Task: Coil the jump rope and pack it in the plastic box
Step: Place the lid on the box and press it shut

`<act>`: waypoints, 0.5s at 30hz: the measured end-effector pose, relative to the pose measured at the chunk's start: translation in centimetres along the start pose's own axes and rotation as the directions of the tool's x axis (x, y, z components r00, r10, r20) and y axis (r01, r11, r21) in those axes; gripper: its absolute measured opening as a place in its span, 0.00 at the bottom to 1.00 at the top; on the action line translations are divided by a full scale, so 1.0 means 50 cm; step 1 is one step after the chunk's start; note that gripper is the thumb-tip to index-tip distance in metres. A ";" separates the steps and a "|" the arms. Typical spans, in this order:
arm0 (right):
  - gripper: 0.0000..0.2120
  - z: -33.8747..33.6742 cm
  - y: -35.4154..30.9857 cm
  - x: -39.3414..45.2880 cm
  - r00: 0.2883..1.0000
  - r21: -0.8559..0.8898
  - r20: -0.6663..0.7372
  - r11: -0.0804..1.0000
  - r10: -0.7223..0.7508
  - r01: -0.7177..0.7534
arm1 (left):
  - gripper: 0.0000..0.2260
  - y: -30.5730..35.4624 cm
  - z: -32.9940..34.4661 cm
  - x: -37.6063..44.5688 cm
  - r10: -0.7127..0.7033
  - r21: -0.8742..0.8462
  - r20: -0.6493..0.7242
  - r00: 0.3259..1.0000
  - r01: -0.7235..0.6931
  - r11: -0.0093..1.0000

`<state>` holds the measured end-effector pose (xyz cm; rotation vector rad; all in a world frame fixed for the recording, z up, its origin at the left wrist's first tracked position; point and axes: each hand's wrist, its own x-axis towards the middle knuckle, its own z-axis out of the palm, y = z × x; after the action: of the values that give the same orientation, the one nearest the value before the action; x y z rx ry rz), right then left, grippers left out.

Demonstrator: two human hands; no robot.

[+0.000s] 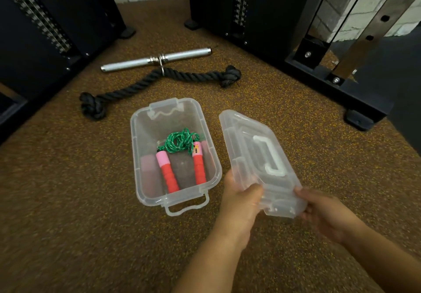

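Chrome straight bar handle (157, 59) flat on speckled rubber floor (68, 190) at 12 o'clock. Black knotted triceps rope (145, 83) just beside it. Black weight-stack machines (250, 7) at 10 and 1 o'clock.

The jump rope (180, 156) is laid inside the clear plastic box (136, 156), lidless: green cord bunched at the box's far half, two red-and-pink handles pointed toward its near wall, roughly parallel.

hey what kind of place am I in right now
Most likely a gym: black weight-stack machines stand around you, and a chrome cable bar and black triceps rope lie on speckled rubber flooring.
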<state>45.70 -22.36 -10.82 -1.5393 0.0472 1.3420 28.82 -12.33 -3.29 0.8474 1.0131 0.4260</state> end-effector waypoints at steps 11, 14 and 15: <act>0.14 0.228 -0.075 -0.031 0.866 -0.447 0.056 0.763 -0.497 0.467 | 0.19 0.055 -0.232 -0.006 0.451 0.640 -0.391 0.802 -0.115 0.760; 0.14 0.281 -0.079 -0.011 0.858 -0.578 0.122 0.667 -0.499 0.470 | 0.20 0.051 -0.293 0.002 0.401 0.638 -0.467 0.788 -0.014 0.770; 0.14 0.297 -0.077 -0.005 0.861 -0.604 0.141 0.646 -0.489 0.467 | 0.20 0.051 -0.307 0.002 0.385 0.635 -0.481 0.788 0.011 0.772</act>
<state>37.56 -10.44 -5.54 -1.9360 -0.8207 0.9217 15.65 -4.28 -5.32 1.4774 1.7101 0.5735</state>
